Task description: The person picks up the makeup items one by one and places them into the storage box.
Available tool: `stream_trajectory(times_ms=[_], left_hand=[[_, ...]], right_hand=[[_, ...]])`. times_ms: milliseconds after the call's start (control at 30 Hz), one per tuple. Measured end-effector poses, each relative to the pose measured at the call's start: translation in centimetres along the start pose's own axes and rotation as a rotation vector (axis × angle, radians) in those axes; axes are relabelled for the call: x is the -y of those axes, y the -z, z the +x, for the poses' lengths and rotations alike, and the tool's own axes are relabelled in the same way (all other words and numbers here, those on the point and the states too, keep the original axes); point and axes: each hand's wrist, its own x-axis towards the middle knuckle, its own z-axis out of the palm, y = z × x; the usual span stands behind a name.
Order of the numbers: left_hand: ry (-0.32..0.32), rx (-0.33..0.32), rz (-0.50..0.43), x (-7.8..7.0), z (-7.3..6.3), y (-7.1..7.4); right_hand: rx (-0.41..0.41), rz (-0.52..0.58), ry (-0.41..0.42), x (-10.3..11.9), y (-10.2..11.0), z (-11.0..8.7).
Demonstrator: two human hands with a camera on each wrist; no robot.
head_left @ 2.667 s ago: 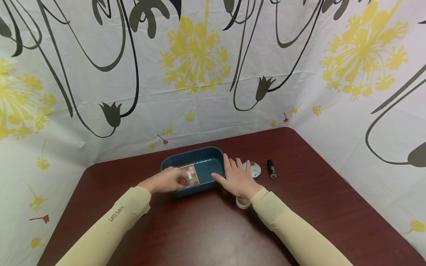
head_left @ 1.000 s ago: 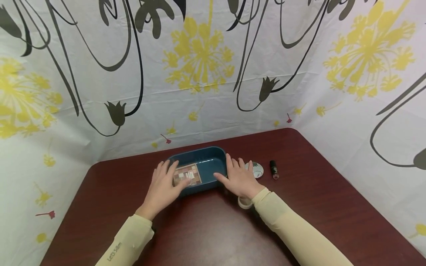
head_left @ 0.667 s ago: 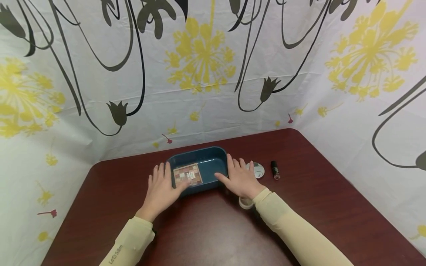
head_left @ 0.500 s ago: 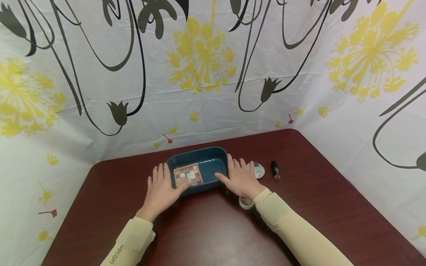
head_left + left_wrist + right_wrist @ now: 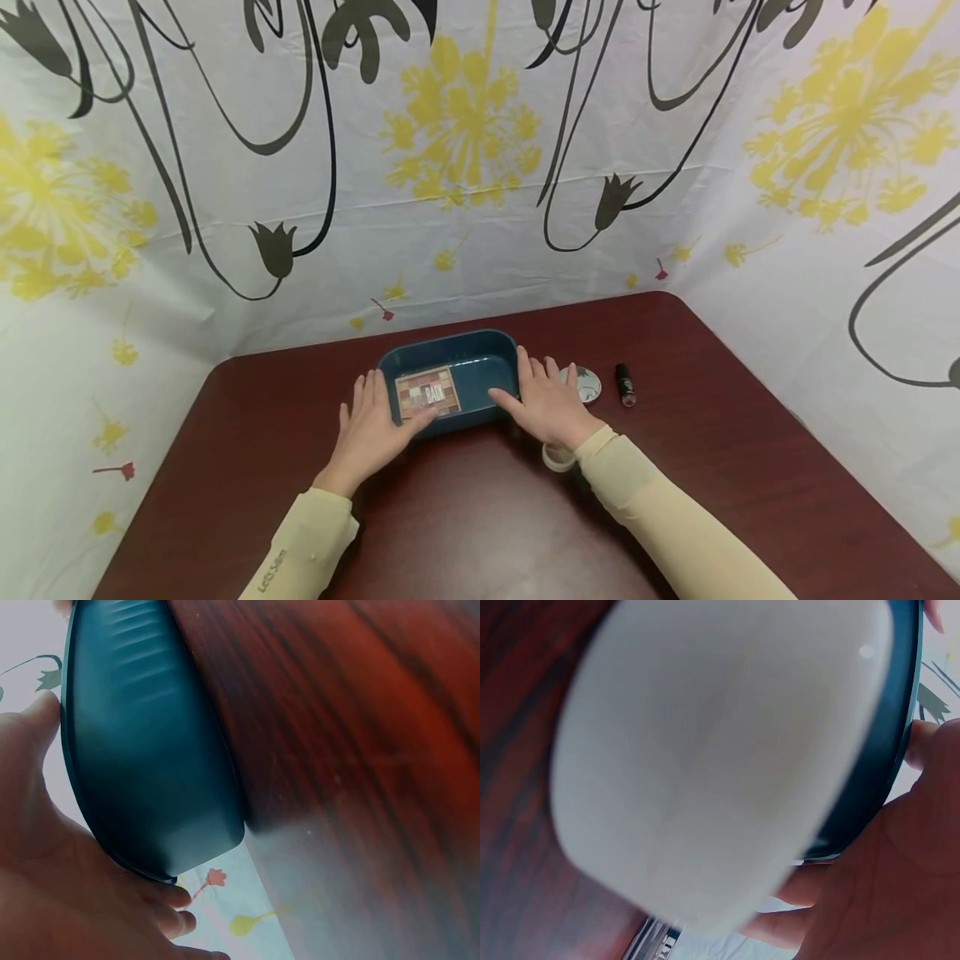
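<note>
A dark blue oblong tray (image 5: 480, 372) stands near the back of the table. Flat in its left half lies an eyeshadow palette (image 5: 420, 390) with brown and pink squares and white lettering. My left hand (image 5: 372, 433) rests against the tray's left end, fingers extended and thumb over the front rim. At the right end my right hand (image 5: 549, 406) touches the rim with spread, fairly straight fingers. The left wrist view shows the tray's outer wall (image 5: 150, 750) beside the palm. In the right wrist view a whitish object (image 5: 712, 765) hides much of the tray.
Partly behind my right fingers lies a round, patterned compact-like disc (image 5: 588, 385). A small black-capped bottle (image 5: 625, 385) lies right of it. Beneath my right wrist is a whitish round container (image 5: 558, 457). Patterned cloth walls (image 5: 465, 250) border the dark red table (image 5: 465, 517).
My left hand has let go of the palette, left it inside the tray and moved back to the tray's left end. My right hand has stayed at the right end.
</note>
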Motion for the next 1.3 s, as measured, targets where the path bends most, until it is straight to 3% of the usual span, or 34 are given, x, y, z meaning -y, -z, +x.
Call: stream_trajectory(times_ms=[533, 867, 1300], left_hand=[[0.030, 0.000, 0.019, 1.0, -0.1, 0.0], [0.015, -0.001, 0.008, 0.1, 1.1, -0.1], [0.018, 0.011, 0.017, 0.1, 0.4, 0.2]], right_hand=[[0.007, 0.014, 0.018, 0.5, -0.6, 0.5], [-0.016, -0.007, 0.021, 0.0, 0.8, 0.9], [0.014, 0.016, 0.000, 0.0, 0.0, 0.4]])
